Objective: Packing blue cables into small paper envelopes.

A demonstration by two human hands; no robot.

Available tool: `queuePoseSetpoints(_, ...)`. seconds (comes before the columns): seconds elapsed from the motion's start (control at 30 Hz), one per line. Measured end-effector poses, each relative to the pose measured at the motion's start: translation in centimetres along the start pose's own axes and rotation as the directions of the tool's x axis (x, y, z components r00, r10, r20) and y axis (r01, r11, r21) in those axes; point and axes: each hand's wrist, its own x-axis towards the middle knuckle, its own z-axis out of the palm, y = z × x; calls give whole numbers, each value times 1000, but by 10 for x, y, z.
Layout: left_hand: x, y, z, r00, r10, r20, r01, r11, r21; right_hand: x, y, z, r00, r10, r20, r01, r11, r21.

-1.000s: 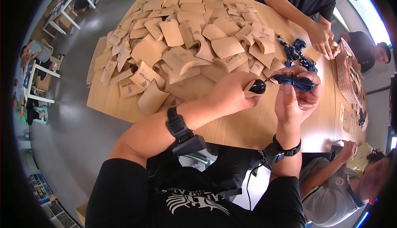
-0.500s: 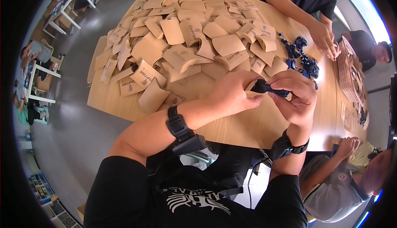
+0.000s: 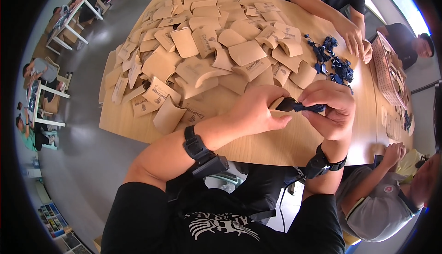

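Note:
My left hand [image 3: 258, 109] is closed around a brown cardboard pillow box [image 3: 277, 102], whose open end faces right. Most of that box is hidden by my fingers. In my right hand [image 3: 334, 109] a small dark blue bundle [image 3: 309, 108], which looks like wound cord, is pinched between thumb and fingers. Its left end is at the box's dark opening; how far inside it reaches I cannot tell. A heap of similar pillow boxes [image 3: 193, 70] covers the table beyond my left hand. Past my right hand lies a pile of dark blue bundles [image 3: 340, 67].
A pink basket [image 3: 389, 77] holding brown boxes stands at the right of the wooden table [image 3: 221, 150]. Another person's hands [image 3: 359, 47] rest near the blue pile. A second person's hand [image 3: 393, 155] is at the right edge, beside flat brown pieces [image 3: 391, 125].
The blue bundle has shifted slightly right relative to the box, and the box opening shows more. The view has tilted a little; the far person's hands have moved slightly.

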Motion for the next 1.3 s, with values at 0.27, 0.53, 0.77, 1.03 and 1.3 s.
queuePoseSetpoints(0.27,2,-3,-2,998,-52,41,55,997,-57,5,-2,16,994,29,107,-10,985,-175)
queuePoseSetpoints(0.53,-1,-1,1,999,-33,29,37,989,-141,-4,-3,22,977,210,-34,-210,978,8)
queuePoseSetpoints(0.77,-22,10,11,951,-245,190,301,871,-388,-14,-18,28,989,141,-34,-143,987,-72)
queuePoseSetpoints(1.03,-38,47,-9,970,-74,232,149,935,-323,-37,-75,49,978,93,-184,-140,955,-260)
queuePoseSetpoints(1.3,-75,35,-12,979,-121,163,168,935,-313,-50,-73,92,986,-20,-168,-52,909,-413)
